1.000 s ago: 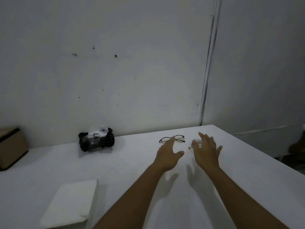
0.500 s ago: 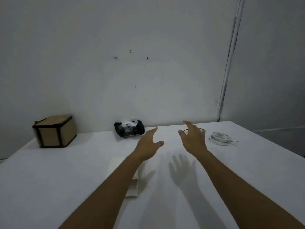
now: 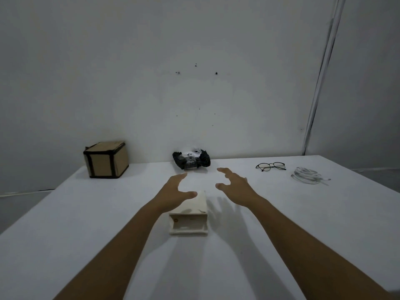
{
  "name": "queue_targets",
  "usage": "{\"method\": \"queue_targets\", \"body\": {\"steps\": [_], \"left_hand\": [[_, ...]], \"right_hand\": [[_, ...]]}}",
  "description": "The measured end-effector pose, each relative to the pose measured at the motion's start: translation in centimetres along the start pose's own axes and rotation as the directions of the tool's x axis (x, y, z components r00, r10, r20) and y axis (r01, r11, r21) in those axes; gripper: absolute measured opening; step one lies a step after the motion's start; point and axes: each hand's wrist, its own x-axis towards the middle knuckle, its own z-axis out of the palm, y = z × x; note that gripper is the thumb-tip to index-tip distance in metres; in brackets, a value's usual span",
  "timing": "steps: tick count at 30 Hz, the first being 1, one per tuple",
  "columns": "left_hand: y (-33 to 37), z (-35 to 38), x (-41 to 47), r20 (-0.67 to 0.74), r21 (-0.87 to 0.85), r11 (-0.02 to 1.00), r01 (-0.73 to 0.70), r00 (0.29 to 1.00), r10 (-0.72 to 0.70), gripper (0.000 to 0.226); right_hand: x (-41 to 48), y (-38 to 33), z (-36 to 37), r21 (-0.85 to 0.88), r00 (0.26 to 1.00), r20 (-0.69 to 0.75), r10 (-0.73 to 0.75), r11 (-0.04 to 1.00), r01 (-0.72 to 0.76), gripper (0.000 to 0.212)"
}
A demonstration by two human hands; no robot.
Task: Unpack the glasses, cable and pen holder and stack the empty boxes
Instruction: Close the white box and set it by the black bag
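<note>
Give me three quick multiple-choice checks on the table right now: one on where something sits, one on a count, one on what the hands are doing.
1. Where do the glasses lie?
A. Left of the brown box
B. Between the black wrapped bundle and the white cable
C. On the white box

2. How many boxes are on the table?
A. One
B. Two
C. Four

3. What state are the hands in?
A. Both open and empty
B. Left gripping the cable
C. Right holding the glasses

Answers:
1 B: the glasses sit right of the bundle and left of the cable.
2 B: only the brown box and white box show.
3 A: the left hand and right hand have spread fingers, holding nothing.
</note>
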Motion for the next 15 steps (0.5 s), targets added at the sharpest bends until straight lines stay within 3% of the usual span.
{"method": "queue_targets", "body": {"steps": [3, 8, 15], "left_hand": [[-0.9, -0.6, -0.7, 0.059, -0.047, 0.999, 0.0, 0.998, 0.003, 0.07], [-2.8, -1.3, -2.0, 0.136, -0.014, 0.999, 0.035, 0.99, -0.032, 0.078], [-3.9, -1.9, -3.1, 0.23, 0.016, 0.995, 0.1, 0.968, -0.101, 0.079]], "right_hand": [[-0.4, -0.3, 0.6, -0.022, 0.992, 0.121, -0.029, 0.999, 0.032, 0.048], [-1.2, -0.4, 1.5, -0.036, 0.96, 0.281, 0.008, 0.999, 0.002, 0.061], [-1.2, -0.3, 3.0, -0.045, 0.908, 0.418, 0.036, 0.999, -0.019, 0.072]]}}
